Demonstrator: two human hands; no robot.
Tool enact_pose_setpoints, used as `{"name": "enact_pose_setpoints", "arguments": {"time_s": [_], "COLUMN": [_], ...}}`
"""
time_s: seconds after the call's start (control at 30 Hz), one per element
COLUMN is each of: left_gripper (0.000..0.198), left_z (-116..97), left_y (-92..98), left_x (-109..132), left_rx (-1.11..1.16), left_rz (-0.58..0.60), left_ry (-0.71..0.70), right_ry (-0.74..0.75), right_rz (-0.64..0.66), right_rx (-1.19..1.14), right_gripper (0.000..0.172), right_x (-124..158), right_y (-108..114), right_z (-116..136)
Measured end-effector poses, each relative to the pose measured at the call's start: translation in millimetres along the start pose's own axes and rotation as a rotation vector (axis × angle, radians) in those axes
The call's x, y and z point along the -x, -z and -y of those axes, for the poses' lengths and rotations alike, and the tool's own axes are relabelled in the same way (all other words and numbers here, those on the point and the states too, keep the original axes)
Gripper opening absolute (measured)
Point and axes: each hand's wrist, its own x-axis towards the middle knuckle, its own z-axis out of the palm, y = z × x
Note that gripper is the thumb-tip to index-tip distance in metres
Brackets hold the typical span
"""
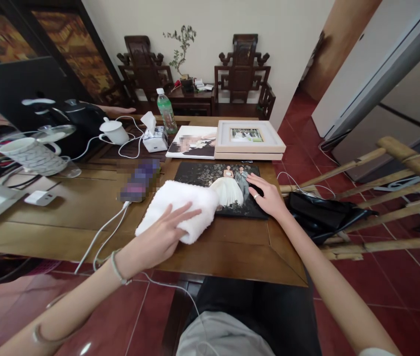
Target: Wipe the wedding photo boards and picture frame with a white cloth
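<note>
My left hand (161, 242) lies on a folded, fluffy white towel (172, 198), its fingers spread over the top without a visible grip. The towel covers the left part of a dark wedding photo panel (228, 198), which lies flat on the wooden table (228, 249). A couple in a white gown and a grey suit shows on the panel. Resting at the panel's right side, my right hand (267, 195) has its fingers stretched out and holds nothing. A ring sits on one of its fingers.
Behind the panel lie a white-edged photo print (185, 148) and a pale picture frame (269, 143). At left are a phone (141, 180) with a cable, a tissue box (156, 142), a bottle (165, 111), a lidded cup (115, 131) and a patterned mug (33, 155). Another person's hand (118, 111) is beyond.
</note>
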Motion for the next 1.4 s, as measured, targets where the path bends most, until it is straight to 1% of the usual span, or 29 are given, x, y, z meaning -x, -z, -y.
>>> {"name": "enact_pose_setpoints", "arguments": {"time_s": [0.1, 0.3, 0.37, 0.43, 0.53, 0.6, 0.7, 0.87, 0.93, 1.0, 1.07, 1.13, 1.23, 1.33, 1.4], "left_gripper": [0.040, 0.035, 0.035, 0.035, 0.035, 0.036, 0.039, 0.041, 0.041, 0.040, 0.040, 0.040, 0.036, 0.030, 0.026], "left_z": [23.3, 89.4, 104.7, 112.5, 108.9, 96.7, 68.4, 15.6, 1.0, -5.3, -1.4, 11.8, 42.7, 76.1, 94.8], "left_y": [6.0, 7.5, 7.2, 7.4, 7.4, 6.1, 2.3, -5.1, -5.6, -3.3, 1.3, 7.0, 16.2, 25.4, 31.0], "left_x": [-19.6, -83.9, -102.9, -115.7, -119.3, -109.8, -79.6, -15.2, 1.8, 8.0, 2.1, -14.2, -50.6, -88.2, -108.6], "left_rx": [0.012, -0.068, -0.100, -0.124, -0.140, -0.134, -0.097, 0.009, 0.029, 0.036, 0.031, 0.016, -0.012, -0.052, -0.080], "left_rz": [-0.026, -0.120, -0.143, -0.150, -0.129, -0.099, -0.043, 0.007, 0.018, 0.027, 0.026, 0.005, -0.048, -0.028, -0.034], "left_ry": [0.019, 0.067, 0.081, 0.100, 0.123, 0.117, 0.109, 0.103, 0.076, 0.053, 0.047, 0.050, 0.050, 0.041, 0.025], "right_ry": [0.001, 0.012, 0.012, 0.014, 0.014, 0.015, 0.018, 0.031, 0.038, 0.042, 0.043, 0.042, 0.040, 0.034, 0.034], "right_rz": [-0.003, 0.016, 0.022, 0.023, 0.030, 0.036, 0.035, 0.014, 0.012, 0.015, 0.016, 0.013, 0.009, 0.007, 0.010], "right_rx": [0.012, 0.037, 0.040, 0.037, 0.037, 0.036, 0.028, 0.031, 0.038, 0.044, 0.045, 0.046, 0.049, 0.046, 0.045], "right_gripper": [0.034, 0.035, 0.035, 0.035, 0.035, 0.035, 0.036, 0.036, 0.035, 0.035, 0.035, 0.035, 0.035, 0.035, 0.035], "right_x": [0.0, -0.3, -0.5, -0.6, -0.8, -0.8, -0.9, -0.9, -1.0, -1.2, -1.3, -1.1, -0.8, -0.7, -0.8], "right_y": [0.7, 1.6, 1.8, 2.1, 2.7, 2.9, 2.4, 0.3, -0.1, -0.2, 0.1, 0.5, 1.1, 1.5, 1.6], "right_z": [0.4, -0.2, -0.9, -1.2, -0.9, -0.4, -0.2, -1.8, -2.4, -2.9, -3.1, -3.0, -2.3, -1.7, -1.6]}}
